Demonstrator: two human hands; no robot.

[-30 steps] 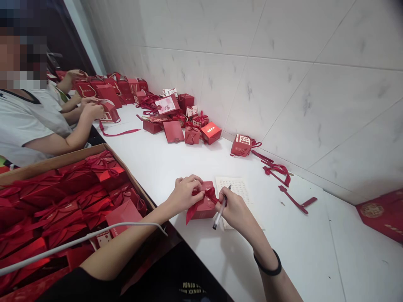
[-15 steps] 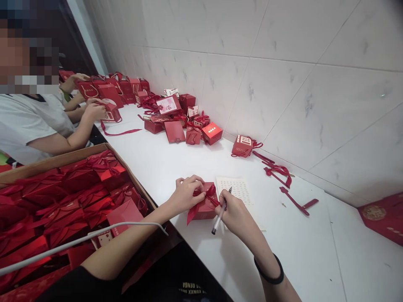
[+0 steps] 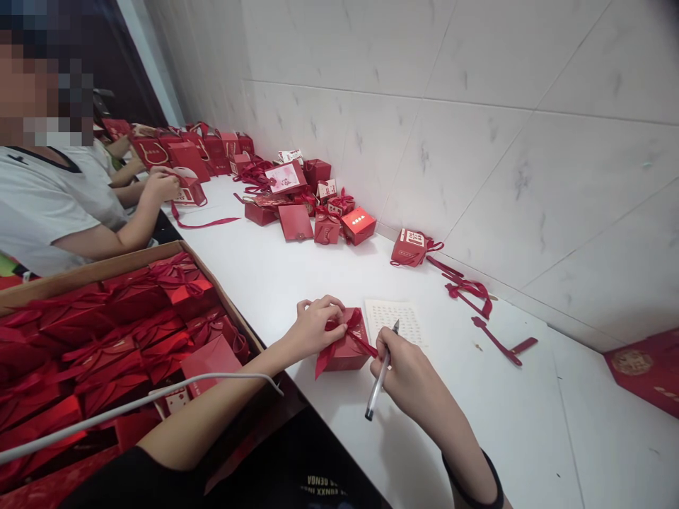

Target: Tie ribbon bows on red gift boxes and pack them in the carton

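Note:
A small red gift box [image 3: 347, 353] rests on the white table in front of me, with a red ribbon [image 3: 353, 322] on its top. My left hand [image 3: 318, 326] is closed at the box's left upper side, its fingers pinching the ribbon. One ribbon end stretches to the right into my right hand [image 3: 406, 367], whose fingers are closed on it. That same hand also carries a clear pen [image 3: 378, 396] with a black end, slanting across the fingers. Just behind it lies a printed sheet of small labels [image 3: 406, 318], partly hidden by the hand.
At left stands a carton [image 3: 196, 254] full of red boxes, crossed by a white cable [image 3: 159, 392]. More red boxes [image 3: 296, 221] are piled by the wall. Loose ribbons [image 3: 498, 343] lie at right. A co-worker's hands [image 3: 162, 185] hold a box at far left.
My right hand has moved right and slightly down, away from the box, drawing the ribbon end out straighter. The pen has moved with it. My left hand has stayed in place.

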